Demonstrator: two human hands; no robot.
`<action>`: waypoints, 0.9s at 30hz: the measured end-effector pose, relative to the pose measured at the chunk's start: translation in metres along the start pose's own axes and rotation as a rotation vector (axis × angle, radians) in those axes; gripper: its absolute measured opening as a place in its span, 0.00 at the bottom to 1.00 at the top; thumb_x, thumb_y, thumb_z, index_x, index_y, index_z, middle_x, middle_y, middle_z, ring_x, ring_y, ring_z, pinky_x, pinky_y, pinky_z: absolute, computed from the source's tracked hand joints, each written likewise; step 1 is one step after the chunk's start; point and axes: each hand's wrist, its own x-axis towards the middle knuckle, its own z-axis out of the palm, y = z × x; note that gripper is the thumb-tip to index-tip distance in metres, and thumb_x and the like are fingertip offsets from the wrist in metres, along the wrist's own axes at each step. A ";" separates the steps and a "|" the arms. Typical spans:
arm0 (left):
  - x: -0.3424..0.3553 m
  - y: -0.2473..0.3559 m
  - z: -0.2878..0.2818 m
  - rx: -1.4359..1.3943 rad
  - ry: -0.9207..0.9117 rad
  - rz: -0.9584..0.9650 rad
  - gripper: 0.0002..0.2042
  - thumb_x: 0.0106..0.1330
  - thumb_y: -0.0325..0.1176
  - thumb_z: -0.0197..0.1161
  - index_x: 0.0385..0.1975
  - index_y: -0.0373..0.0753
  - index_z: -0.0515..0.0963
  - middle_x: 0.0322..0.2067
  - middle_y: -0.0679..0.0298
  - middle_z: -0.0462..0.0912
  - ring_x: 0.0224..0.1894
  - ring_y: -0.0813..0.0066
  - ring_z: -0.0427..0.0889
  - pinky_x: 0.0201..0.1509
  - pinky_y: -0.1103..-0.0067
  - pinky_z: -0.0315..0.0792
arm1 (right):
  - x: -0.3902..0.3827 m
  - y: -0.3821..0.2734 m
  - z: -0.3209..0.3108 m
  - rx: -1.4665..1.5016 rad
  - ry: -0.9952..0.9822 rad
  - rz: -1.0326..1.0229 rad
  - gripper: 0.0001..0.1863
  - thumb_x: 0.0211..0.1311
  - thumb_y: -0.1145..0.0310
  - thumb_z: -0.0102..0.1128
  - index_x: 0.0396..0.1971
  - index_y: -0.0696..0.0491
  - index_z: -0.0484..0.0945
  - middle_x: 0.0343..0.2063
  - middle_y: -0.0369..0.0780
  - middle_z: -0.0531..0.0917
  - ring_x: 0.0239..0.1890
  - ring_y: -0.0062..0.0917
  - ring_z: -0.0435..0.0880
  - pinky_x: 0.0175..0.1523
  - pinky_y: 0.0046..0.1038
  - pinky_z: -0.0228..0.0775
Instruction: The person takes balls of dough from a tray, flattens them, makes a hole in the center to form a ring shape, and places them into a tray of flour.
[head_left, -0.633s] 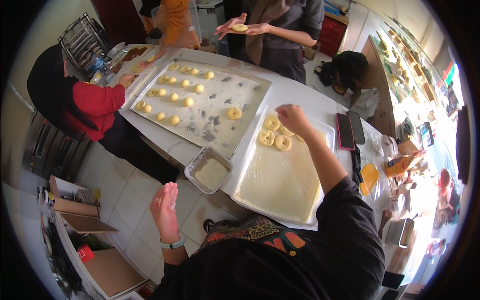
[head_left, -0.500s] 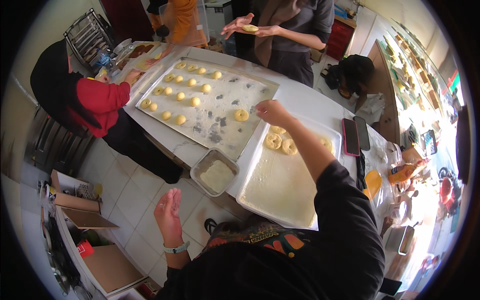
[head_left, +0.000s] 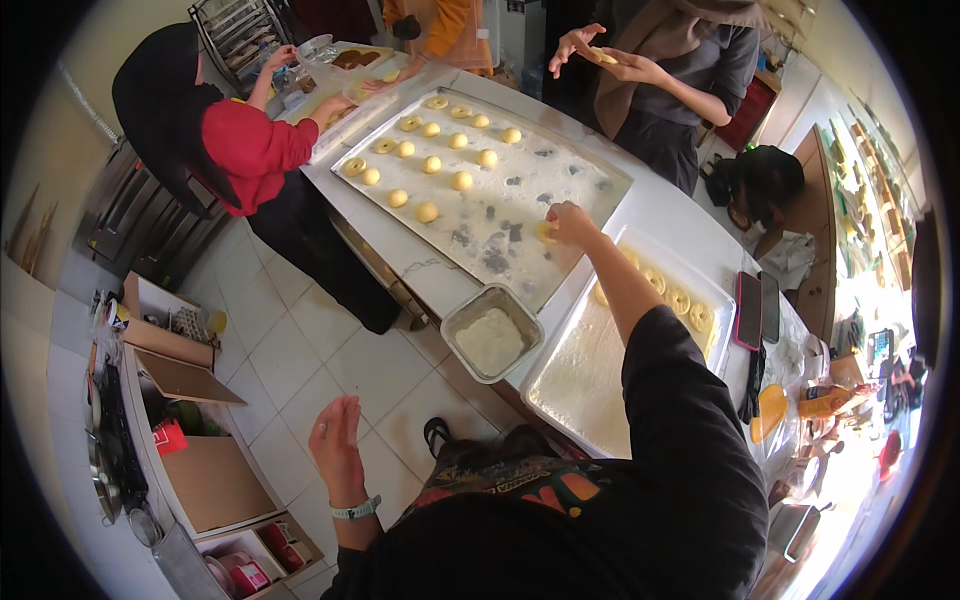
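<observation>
Right arm fully extended forward, dark sleeve to the elbow, forearm bare. Right hand (head_left: 570, 224) palm-down, fingers curled together at the tips, contents hidden. Left hand (head_left: 337, 447) hangs low and back, well apart from the right one, palm open, fingers loosely spread, holding nothing; band on its wrist.

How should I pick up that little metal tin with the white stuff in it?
Take the small metal tin by its two longer rim edges, coming straight down from above with both hands. It sits flat at the table's edge, open side up and full of white powder, so keeping it level probably avoids spills. Its corner nears the large tray.
</observation>
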 end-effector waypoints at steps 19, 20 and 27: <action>0.019 0.002 0.180 -0.176 -0.848 -0.261 0.17 0.55 0.24 0.64 0.44 0.30 0.73 0.37 0.61 0.79 0.39 0.78 0.77 0.46 0.83 0.71 | -0.186 -0.194 -0.130 1.042 0.159 -0.024 0.16 0.52 0.74 0.60 0.42 0.61 0.74 0.35 0.40 0.80 0.36 0.17 0.78 0.41 0.19 0.71; 0.016 0.002 0.182 -0.184 -0.869 -0.352 0.16 0.55 0.25 0.64 0.44 0.30 0.73 0.36 0.61 0.79 0.39 0.78 0.78 0.45 0.84 0.71 | -0.192 -0.196 -0.129 1.035 0.173 -0.004 0.16 0.52 0.74 0.60 0.42 0.61 0.74 0.35 0.40 0.80 0.36 0.17 0.78 0.41 0.19 0.71; 0.022 -0.004 0.183 -0.158 -0.922 -0.421 0.16 0.56 0.26 0.64 0.44 0.29 0.73 0.36 0.61 0.79 0.37 0.77 0.79 0.43 0.83 0.73 | -0.215 -0.204 -0.109 1.186 0.352 0.109 0.16 0.55 0.75 0.58 0.44 0.63 0.74 0.37 0.40 0.80 0.38 0.19 0.79 0.43 0.20 0.72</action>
